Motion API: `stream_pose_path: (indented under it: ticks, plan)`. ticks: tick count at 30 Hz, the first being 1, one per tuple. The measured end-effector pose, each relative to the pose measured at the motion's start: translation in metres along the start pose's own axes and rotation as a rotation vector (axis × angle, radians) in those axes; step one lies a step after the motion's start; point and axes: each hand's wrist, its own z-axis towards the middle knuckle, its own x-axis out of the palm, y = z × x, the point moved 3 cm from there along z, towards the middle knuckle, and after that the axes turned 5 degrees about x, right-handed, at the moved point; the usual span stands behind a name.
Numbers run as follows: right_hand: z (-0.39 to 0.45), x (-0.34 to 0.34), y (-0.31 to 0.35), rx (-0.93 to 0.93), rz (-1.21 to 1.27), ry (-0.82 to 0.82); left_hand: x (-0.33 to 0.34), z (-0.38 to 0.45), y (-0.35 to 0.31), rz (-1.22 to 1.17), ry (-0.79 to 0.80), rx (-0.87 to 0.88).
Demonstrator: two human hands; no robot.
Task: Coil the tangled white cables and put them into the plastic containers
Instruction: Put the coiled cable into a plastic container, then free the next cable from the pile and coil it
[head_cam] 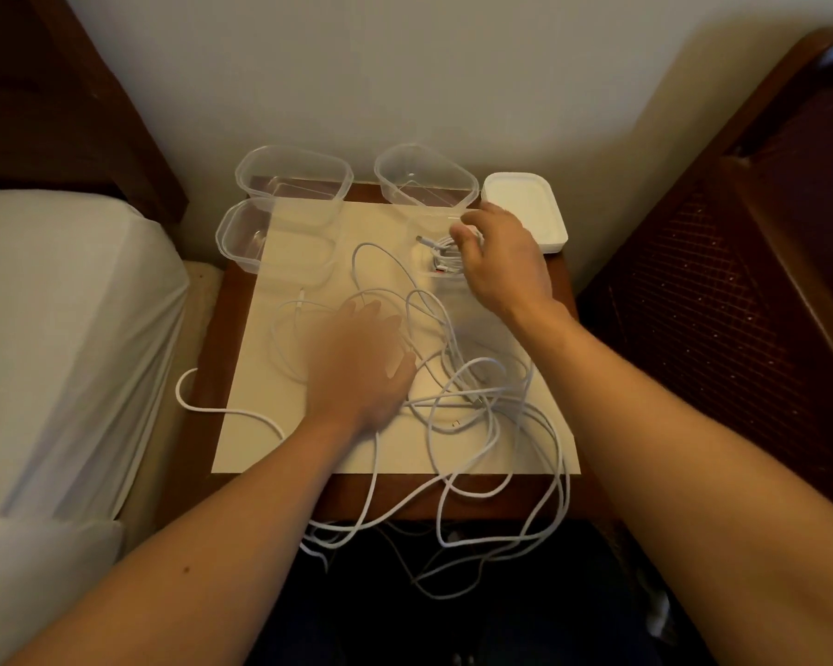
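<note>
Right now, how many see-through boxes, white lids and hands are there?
See-through plastic containers: 4, namely back left, front left, back right, and one under the right hand with a coiled cable in it.
White lid stacks: 1.
Hands: 2, left hand and right hand.
Total: 7, besides the tangled white cables.

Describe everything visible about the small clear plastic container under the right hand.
The small clear plastic container is a see-through, round-cornered tub sitting upright and lidless on the white paper sheet, in front of another empty clear tub and left of the stacked white lids. It holds a bundled white cable with one connector end pointing left. The right hand reaches over it, fingers at the bundle; whether they grip it is unclear.
</note>
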Motion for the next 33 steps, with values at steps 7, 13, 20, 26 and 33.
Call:
stream_pose_path:
  ticks: [7, 13, 20, 26, 33]
  plan:
    - [-0.114, -0.027, -0.041, 0.308, 0.128, -0.166, -0.003, 0.002, 0.003, -0.022, 0.139, 0.018]
    - [-0.176, -0.035, -0.071, 0.6, 0.052, 0.035, -0.033, 0.01, -0.004, -0.306, 0.19, 0.004]
    - [-0.193, -0.041, -0.08, 0.716, -0.031, 0.252, -0.048, -0.042, -0.038, -0.43, -0.113, 0.105]
    - [-0.207, -0.052, -0.084, 0.717, -0.061, 0.32, -0.042, -0.104, -0.071, -0.196, -0.161, 0.309]
    - [-0.227, -0.058, -0.078, 0.615, -0.109, 0.302, -0.016, -0.149, -0.074, 0.067, 0.108, 0.259]
